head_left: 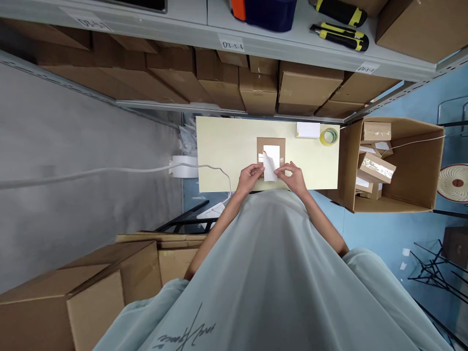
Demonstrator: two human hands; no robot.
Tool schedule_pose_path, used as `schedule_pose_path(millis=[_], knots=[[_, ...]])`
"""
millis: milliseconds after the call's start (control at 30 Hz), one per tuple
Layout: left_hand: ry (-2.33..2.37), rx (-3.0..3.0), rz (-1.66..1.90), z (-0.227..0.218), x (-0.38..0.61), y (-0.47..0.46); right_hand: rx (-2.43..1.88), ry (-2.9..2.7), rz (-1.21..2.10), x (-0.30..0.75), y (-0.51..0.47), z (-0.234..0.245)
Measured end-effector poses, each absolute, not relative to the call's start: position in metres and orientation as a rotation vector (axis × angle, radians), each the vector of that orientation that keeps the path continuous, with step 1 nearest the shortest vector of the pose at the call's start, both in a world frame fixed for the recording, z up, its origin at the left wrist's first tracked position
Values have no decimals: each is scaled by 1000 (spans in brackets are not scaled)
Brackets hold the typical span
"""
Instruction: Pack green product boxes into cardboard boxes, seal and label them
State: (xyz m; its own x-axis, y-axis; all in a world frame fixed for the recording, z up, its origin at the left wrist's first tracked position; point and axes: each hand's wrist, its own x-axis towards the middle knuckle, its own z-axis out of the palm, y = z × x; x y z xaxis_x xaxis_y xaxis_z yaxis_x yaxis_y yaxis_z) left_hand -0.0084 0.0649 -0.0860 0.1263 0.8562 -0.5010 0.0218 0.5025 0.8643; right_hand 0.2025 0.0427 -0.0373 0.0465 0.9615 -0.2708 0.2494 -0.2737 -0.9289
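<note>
A small flat brown cardboard box [271, 142] lies on the pale yellow table [226, 146]. A white label sheet [271, 161] rests on top of it, its upper left corner curled up. My left hand [250, 176] pinches the sheet's lower left edge with closed fingers. My right hand [292, 176] pinches the sheet's lower right edge, fingers also closed. Both hands sit at the table's near edge.
A stack of white labels [307, 129] and a roll of yellowish tape [329, 136] lie at the table's far right. An open carton [398, 163] holding small packed boxes stands to the right. Shelves of cartons [256, 85] rise behind. A white cable [109, 170] runs left.
</note>
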Motion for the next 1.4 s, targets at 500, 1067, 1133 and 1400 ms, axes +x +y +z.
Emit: schedule_pose_path(millis=[500, 1067, 1133, 1400], knots=[[1399, 1082, 515, -98, -21, 81, -1943, -1376, 1000, 204, 58, -63], [1713, 1272, -46, -128, 14, 125, -2399, -1321, 1181, 199, 101, -106], [1723, 1288, -79, -127, 15, 127, -2416, -1352, 1176, 198, 103, -106], [1785, 1351, -185, -124, 27, 129, -2455, -1422, 1171, 197, 108, -108]])
